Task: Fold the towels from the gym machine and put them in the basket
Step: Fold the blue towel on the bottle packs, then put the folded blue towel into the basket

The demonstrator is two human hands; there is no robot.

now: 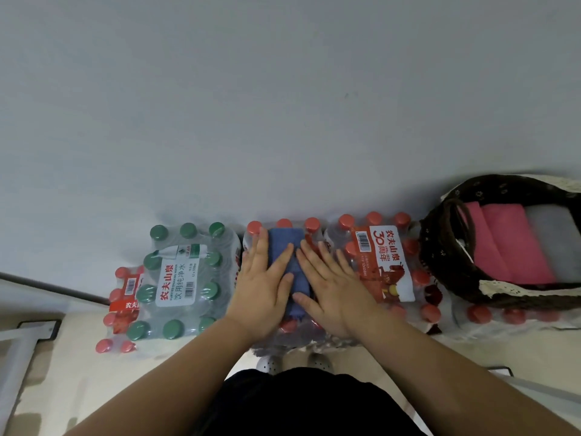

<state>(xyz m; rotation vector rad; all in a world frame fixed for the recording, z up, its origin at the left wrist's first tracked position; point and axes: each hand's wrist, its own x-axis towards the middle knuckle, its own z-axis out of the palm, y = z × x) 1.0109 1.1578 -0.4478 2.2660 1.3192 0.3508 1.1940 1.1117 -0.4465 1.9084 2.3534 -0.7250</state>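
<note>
Towel, blue: folded to a narrow strip, lying flat under both hands on a shrink-wrapped pack of red-capped bottles; its far end shows beyond the fingertips, its near end between the wrists.

Left hand: flat, fingers spread, palm down on the strip's left edge; it grips nothing.

Right hand: flat, fingers spread, palm down on the strip's right edge, thumb laid across the cloth; it grips nothing.

Step in hand, as judged: pressing the fold flat before the next fold or the lift. To do it well, stroke outward from between the hands to the far end so no air or crease stays in; keep the pressure light, since the caps beneath make a lumpy, yielding bed; square the edges before lifting.

Basket: dark, lace-trimmed, well off to the right of the right hand, resting on more bottle packs. Holds folded pink towels and a grey one.

Green-capped pack: just left of the left hand.
</note>
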